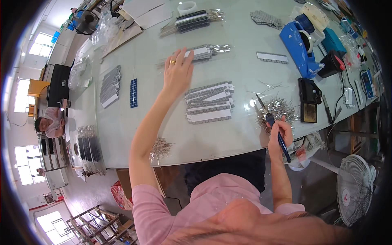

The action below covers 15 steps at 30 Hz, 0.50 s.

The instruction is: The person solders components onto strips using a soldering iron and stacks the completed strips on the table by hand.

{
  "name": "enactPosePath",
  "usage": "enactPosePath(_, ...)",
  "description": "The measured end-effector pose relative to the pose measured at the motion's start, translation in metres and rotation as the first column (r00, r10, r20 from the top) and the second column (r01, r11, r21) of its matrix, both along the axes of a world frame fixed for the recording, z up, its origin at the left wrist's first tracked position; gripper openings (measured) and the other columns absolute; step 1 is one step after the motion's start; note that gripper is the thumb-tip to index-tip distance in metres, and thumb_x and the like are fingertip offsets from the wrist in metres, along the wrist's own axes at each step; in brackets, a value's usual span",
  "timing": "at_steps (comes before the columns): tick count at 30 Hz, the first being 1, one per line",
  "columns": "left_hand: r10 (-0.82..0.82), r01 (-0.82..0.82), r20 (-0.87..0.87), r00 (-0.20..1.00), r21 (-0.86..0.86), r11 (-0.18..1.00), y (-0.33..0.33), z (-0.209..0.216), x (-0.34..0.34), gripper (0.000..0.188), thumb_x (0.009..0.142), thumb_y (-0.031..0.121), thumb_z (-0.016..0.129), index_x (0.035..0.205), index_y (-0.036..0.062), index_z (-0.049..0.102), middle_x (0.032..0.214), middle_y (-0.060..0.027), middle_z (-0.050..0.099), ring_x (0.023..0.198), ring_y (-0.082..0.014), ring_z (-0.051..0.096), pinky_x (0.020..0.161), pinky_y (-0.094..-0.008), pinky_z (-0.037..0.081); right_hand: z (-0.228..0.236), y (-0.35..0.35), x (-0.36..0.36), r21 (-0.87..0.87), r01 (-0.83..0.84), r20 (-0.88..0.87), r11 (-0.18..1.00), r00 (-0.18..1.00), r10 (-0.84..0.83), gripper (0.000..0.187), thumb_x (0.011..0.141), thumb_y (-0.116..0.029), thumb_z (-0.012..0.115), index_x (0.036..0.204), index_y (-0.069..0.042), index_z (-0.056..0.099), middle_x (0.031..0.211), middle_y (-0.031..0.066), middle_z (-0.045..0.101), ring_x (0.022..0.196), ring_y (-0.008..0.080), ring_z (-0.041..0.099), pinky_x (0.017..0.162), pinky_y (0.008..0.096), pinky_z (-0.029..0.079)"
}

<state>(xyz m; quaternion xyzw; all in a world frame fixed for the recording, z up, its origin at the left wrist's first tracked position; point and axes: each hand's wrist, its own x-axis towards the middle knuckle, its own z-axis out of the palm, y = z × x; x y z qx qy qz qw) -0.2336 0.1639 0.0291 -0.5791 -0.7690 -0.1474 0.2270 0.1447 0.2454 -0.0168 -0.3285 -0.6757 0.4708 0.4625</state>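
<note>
My left hand (179, 72) reaches out over the far middle of the table, fingers stretched and resting on a bundle of grey-and-white strips (201, 52) with silvery wires at its end. My right hand (281, 134) is closed around the dark blue handle of a soldering iron (270, 119), its tip pointing away from me. Under and beside the iron spreads a pile of short silvery wires (290, 109). Between my hands lies a stack of grey-edged white strips (209, 116). A dark blue segmented strip (133, 93) with one thin wire lies left of my left forearm.
Toward the right stand a blue tape dispenser (295, 47), a black soldering-iron stand (309, 100) and a knife (327, 109). More grey strips (110, 86) lie left. Another wired bundle (194, 21) lies farther back. A white fan (354, 190) stands beside the table; a person (54, 122) sits far left.
</note>
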Motion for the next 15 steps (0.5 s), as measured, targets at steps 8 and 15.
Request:
enactPosePath(8,-0.166,0.221,0.266,0.950,-0.192,0.956,-0.085,0.007,0.123,0.054,0.078,0.028,0.076,0.128,0.0140,0.060,0.127,-0.0050,0.061,0.127,-0.0243,0.050,0.109,-0.0500,0.033,0.010,-0.004,-0.004,-0.005,-0.009,0.015,1.000,1.000,0.009,0.005,0.094,-0.002,0.055,0.099,0.000,0.055,0.089,0.0110,0.068,0.083,0.0147,0.067,0.118,0.0431,0.025)
enactPosePath(15,-0.190,0.219,0.190,0.963,-0.145,0.965,-0.087,-0.011,0.127,0.046,0.083,0.026,0.073,0.126,0.0131,0.062,0.124,-0.0037,0.065,0.126,-0.0232,0.052,0.111,-0.0517,0.028,0.014,-0.010,-0.001,-0.005,-0.014,-0.004,1.000,1.000,0.014,0.006,0.094,-0.004,0.056,0.100,-0.001,0.056,0.093,0.0107,0.068,0.086,0.0151,0.067,0.119,0.0437,0.023)
